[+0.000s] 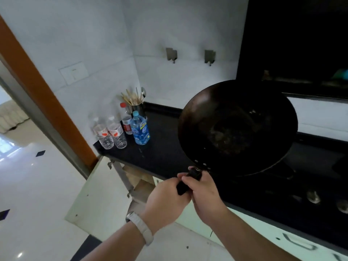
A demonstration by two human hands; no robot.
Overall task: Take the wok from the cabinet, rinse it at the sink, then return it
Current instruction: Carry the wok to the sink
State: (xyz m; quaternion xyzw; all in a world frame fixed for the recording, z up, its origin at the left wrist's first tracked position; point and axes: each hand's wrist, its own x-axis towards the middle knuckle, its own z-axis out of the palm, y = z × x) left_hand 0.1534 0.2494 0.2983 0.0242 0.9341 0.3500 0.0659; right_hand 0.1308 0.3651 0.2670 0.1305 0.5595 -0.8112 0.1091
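A dark desk [165, 147] runs along a white tiled wall, and below its near edge a pale cabinet door [98, 193] hangs open, likely where the wok belongs; no sink is in view. The black wok [239, 127] is held in the air above the desk, tilted with its bowl towards the camera, probably because its weight calls for two hands. The left hand [165, 202] and right hand [203, 191] are both closed around its handle [190, 180]; several plastic bottles [140, 129] stand well apart, at the desk's far left corner.
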